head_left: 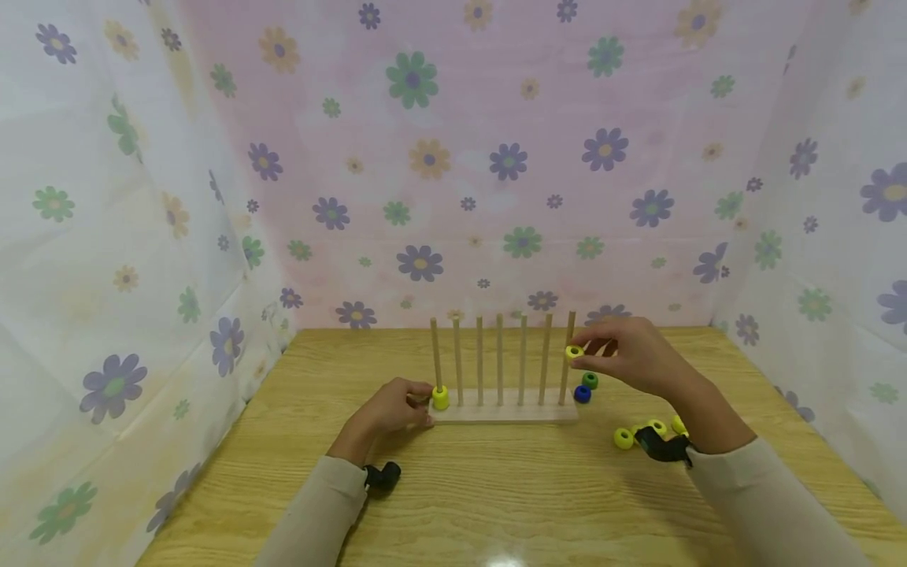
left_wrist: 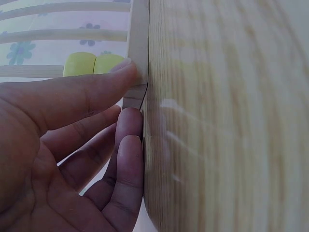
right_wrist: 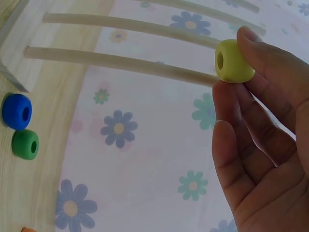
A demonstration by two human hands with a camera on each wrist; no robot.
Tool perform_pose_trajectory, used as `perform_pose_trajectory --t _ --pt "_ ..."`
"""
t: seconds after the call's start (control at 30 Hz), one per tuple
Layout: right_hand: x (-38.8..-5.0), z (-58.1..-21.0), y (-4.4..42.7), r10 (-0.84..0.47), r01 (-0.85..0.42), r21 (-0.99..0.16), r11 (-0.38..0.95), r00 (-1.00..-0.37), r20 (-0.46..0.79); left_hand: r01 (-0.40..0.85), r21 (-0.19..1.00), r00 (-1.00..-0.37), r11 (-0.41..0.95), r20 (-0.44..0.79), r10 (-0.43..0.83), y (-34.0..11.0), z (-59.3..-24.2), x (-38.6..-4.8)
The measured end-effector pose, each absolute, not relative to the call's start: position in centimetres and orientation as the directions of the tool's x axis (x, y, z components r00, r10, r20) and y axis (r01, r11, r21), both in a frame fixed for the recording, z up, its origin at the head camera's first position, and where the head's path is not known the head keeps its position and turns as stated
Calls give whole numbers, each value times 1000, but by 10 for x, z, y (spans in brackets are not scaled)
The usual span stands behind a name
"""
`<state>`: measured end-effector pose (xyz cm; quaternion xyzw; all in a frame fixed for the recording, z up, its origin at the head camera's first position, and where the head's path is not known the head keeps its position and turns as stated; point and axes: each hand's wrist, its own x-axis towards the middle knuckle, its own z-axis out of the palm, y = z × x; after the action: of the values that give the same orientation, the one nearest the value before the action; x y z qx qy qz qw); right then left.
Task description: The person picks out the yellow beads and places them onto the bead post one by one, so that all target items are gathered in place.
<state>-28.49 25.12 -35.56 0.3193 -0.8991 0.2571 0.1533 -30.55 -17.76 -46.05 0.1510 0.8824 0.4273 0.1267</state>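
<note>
A wooden base (head_left: 506, 413) carries a row of several upright pegs. Two yellow beads (head_left: 440, 398) are stacked on the leftmost peg, seen side by side in the left wrist view. The left hand (head_left: 391, 408) grips the left end of the base (left_wrist: 139, 38) between thumb and fingers. Between its thumb and fingertips the right hand (head_left: 634, 354) pinches a yellow bead (right_wrist: 234, 61), near the rightmost peg (right_wrist: 120, 63) and below its top. The bead's hole shows in the head and right wrist views.
A green bead (head_left: 590, 380) and a blue bead (head_left: 583, 394) lie just right of the base. Several loose yellow beads (head_left: 623, 439) lie on the table (head_left: 496, 480) near the right wrist. Flowered cloth (head_left: 468, 181) encloses the back and sides.
</note>
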Motion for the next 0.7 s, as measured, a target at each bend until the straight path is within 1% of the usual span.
perform_pose_trajectory --t 0.33,0.7 --pt "-282 -345 236 -515 -698 -372 612 -708 482 165 796 -918 582 -92 386 -178 -460 -306" --pt "-278 -332 217 -544 -734 -368 570 -673 501 172 795 -917 582 -87 390 -178 -461 -306"
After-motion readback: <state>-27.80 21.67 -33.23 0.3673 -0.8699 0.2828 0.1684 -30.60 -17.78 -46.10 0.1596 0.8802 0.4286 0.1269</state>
